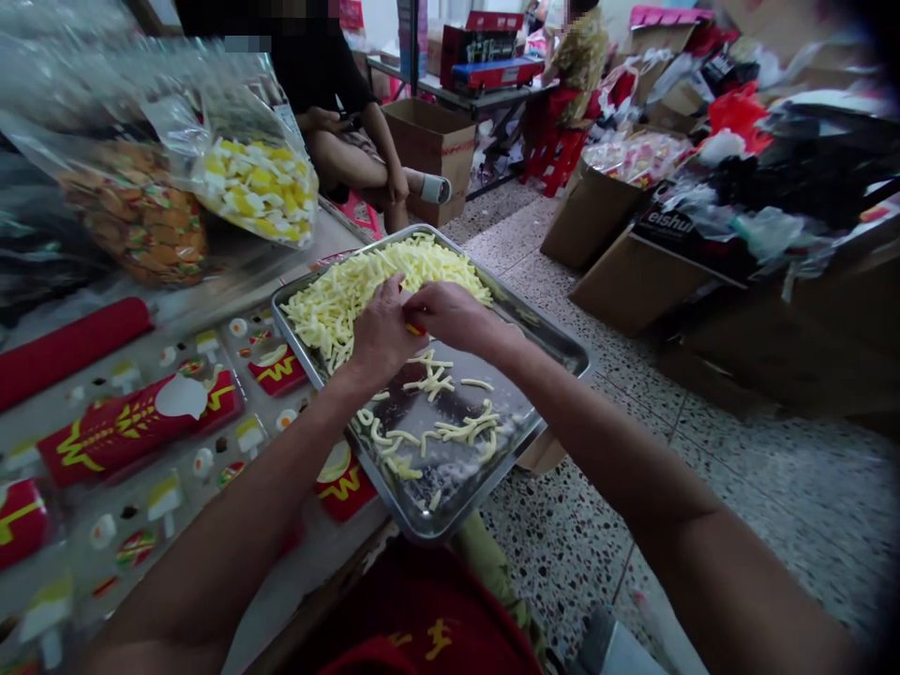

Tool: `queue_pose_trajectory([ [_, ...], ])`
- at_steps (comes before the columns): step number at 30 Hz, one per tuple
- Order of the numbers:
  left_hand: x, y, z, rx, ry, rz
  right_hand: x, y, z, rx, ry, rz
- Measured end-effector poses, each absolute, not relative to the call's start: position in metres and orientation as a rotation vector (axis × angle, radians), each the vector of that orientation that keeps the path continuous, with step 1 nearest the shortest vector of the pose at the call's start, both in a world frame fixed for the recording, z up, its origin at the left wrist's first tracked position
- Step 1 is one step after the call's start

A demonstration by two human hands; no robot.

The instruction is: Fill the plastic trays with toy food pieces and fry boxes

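My left hand and my right hand meet over a metal tray. Between them shows a bit of a small red and yellow fries carton, mostly hidden by my fingers. My left hand is closed around it. The fingers of my right hand are pinched together at its top; what they hold is hidden. Behind my hands, pale yellow fry-shaped sticks are heaped at the tray's far end. Several loose sticks lie scattered across the near part.
Left of the tray, a table bears rows of small food-shaped pieces, red cartons and a red roll. Clear bags of brown pieces and yellow-white pieces stand behind. A person sits beyond; cardboard boxes line the right.
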State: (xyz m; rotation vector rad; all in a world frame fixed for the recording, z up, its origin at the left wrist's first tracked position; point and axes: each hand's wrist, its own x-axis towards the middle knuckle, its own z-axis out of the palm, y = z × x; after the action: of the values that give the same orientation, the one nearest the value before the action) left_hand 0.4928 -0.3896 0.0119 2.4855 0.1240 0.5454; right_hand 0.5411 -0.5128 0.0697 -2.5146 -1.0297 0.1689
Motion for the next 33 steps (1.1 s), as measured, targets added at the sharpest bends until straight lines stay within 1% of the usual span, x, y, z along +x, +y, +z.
queue_pose_trajectory([
  [2,0.489,-0.383,0.011,2.388,0.117,0.575,0.539,-0.504,0.064,-2.437,-1.032,0.119],
  [5,0.482,-0.376,0.000,2.278,0.164,0.526,0.537,-0.501,0.052,-2.176,-0.984,0.085],
  [7,0.477,-0.371,-0.009,2.240,0.150,0.444,0.537,-0.511,0.045,-1.992,-0.959,0.085],
  [9,0.473,-0.365,-0.014,2.222,0.145,0.415,0.537,-0.528,0.042,-1.910,-1.000,0.083],
  [11,0.469,-0.358,-0.013,2.249,0.195,0.459,0.534,-0.547,0.040,-1.972,-1.129,0.110],
  [13,0.463,-0.351,-0.008,2.327,0.247,0.465,0.527,-0.560,0.037,-2.155,-1.352,0.202],
  [15,0.456,-0.345,-0.001,2.426,0.227,0.353,0.517,-0.566,0.031,-2.354,-1.603,0.310],
  [17,0.447,-0.342,0.004,2.509,0.140,0.200,0.510,-0.564,0.022,-2.500,-1.761,0.348],
  [22,0.429,-0.347,0.007,2.716,-0.012,0.008,0.501,-0.551,-0.005,-2.561,-1.846,0.304],
  [24,0.423,-0.350,0.007,2.767,-0.027,-0.083,0.499,-0.552,-0.012,-2.544,-1.687,0.288],
  [26,0.419,-0.350,0.006,2.783,-0.033,-0.144,0.497,-0.557,-0.015,-2.449,-1.355,0.301],
  [30,0.415,-0.348,0.004,2.734,-0.093,-0.155,0.501,-0.569,-0.006,-1.869,-0.616,0.466],
  [33,0.420,-0.357,0.005,2.592,-0.104,-0.073,0.509,-0.564,0.008,-1.560,-0.318,0.677],
])
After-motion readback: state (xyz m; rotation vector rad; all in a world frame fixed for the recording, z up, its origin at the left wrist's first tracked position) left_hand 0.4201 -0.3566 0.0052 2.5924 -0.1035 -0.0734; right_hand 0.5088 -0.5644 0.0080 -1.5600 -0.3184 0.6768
